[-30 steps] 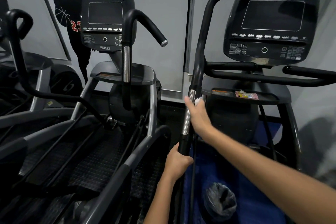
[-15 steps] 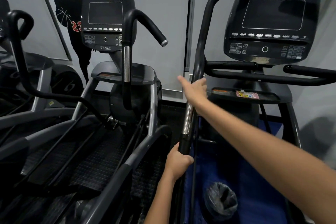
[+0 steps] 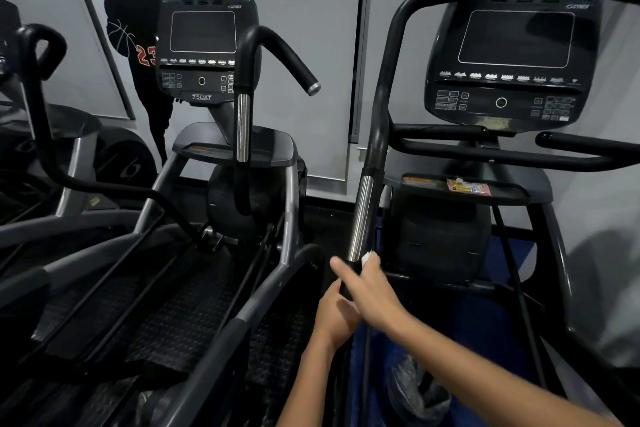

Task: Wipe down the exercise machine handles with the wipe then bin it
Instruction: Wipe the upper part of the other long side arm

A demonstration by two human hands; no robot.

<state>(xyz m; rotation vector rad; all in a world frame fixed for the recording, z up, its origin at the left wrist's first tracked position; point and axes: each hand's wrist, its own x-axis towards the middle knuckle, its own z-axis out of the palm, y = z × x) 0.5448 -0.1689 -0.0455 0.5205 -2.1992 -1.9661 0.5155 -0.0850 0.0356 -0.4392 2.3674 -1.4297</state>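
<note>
Right hand (image 3: 367, 288) is wrapped around the handle (image 3: 362, 218) at the bottom end of its chrome section, with the wipe (image 3: 367, 257) pressed against the bar under the fingers; only a white corner pokes out at the top of the grip, and the thumb sticks out left. Left hand (image 3: 334, 314) grips the same bar just below, touching the right, steadying it.

Handle's long axis runs up and away from the hands, slightly right-leaning, then bends right into the black top grip by the console (image 3: 512, 59). So all unwiped length lies above and far of the right hand (it's the nearer one to that run; the left is the anchor).

Lined bin (image 3: 415, 392) sits on the floor near-right, below the right forearm, so the drop looks like a short move down.
</note>
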